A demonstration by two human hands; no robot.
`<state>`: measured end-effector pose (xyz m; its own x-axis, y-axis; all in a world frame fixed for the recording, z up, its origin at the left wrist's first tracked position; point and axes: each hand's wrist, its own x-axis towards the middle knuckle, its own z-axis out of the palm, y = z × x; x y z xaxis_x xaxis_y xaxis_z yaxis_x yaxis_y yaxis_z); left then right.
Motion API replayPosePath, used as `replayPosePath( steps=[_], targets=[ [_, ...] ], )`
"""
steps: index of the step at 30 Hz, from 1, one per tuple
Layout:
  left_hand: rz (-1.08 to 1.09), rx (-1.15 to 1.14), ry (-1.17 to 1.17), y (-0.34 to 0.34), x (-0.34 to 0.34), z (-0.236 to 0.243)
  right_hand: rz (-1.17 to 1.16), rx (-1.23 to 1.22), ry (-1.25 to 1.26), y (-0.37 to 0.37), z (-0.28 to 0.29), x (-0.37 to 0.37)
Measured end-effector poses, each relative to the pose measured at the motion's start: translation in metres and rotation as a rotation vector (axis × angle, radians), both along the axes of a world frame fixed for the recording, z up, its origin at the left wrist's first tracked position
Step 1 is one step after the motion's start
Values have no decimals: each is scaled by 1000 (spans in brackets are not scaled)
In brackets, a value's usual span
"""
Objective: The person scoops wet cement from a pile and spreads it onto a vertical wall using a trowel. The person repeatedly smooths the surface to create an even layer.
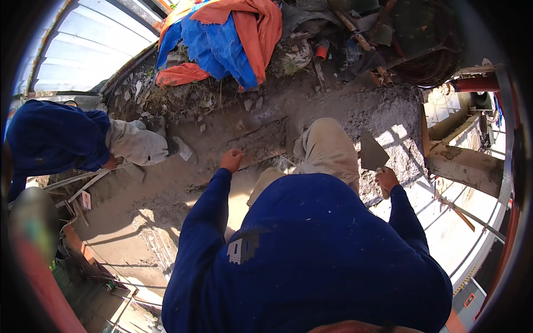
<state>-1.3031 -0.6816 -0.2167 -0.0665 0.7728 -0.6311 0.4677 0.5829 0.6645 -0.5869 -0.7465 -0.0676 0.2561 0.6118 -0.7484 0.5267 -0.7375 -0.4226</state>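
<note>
In my right hand is a pointed trowel, its grey blade tipped away from me above rough, sunlit mortar. The fingers wrap round its handle. My left hand hangs in the air over the wet grey concrete surface, left of my bent knee. Its fingers are curled and pressed together; whether they pinch something small cannot be made out. A shallow rectangular recess in the concrete lies just beyond that hand.
A co-worker in a blue top bends over at the left, beside a flat blade. Blue and orange tarps cover rubble at the back. Coiled cable lies far right, near a concrete beam. Another person's red sleeve shows lower left.
</note>
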Motion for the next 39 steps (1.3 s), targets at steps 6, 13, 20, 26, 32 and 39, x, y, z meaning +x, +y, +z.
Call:
replayPosePath(
  steps=[6, 13, 20, 26, 32, 39],
  targets=[
    [1, -135, -12, 29, 34, 22, 93, -145, -27, 88, -17, -8],
    [24, -189, 22, 92, 38, 57, 152, -2, 83, 217, -72, 7],
    [96, -178, -57, 178, 85, 161, 250, -69, 116, 353, -24, -4],
    [102, -126, -55, 217, 115, 225, 145, 21, 206, 405, 29, -17],
    [130, -202, -23, 217, 98, 242, 93, -41, 167, 398, 24, 5],
    [136, -162, 39, 202, 78, 256, 167, -145, 173, 383, 30, 4]
  ],
)
